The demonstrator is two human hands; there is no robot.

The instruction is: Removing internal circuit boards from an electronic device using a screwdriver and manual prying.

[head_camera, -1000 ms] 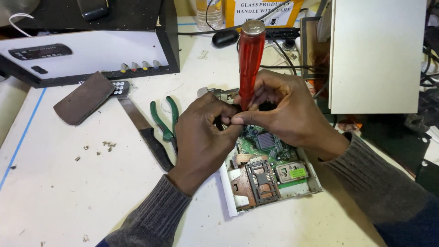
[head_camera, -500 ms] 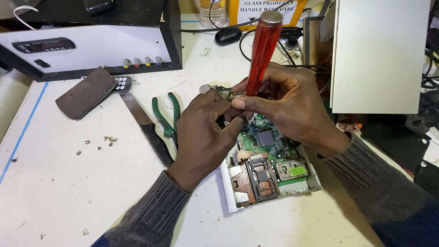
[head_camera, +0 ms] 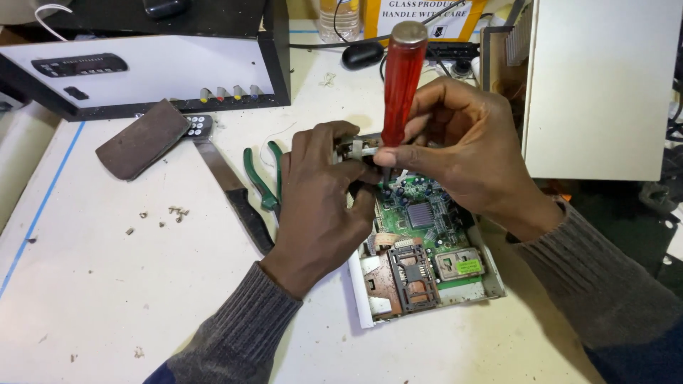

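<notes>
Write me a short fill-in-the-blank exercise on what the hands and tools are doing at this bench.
1. The right hand grips a screwdriver with a ____ handle.
2. The screwdriver's tip points down at the ____ circuit board.
3. The left hand rests on the open white casing, and left of it lie pliers with ____ handles.
4. Between the pliers and the brown block lies a ____.

Missing words: red; green; green; knife

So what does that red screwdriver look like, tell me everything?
The screwdriver has a see-through red plastic handle with a dull silvery cap on top. It stands almost upright, leaning a little to the right. The right hand grips its lower end, so the metal shaft is mostly hidden. Its tip points down at the far edge of the green circuit board, beside the left hand.
</notes>
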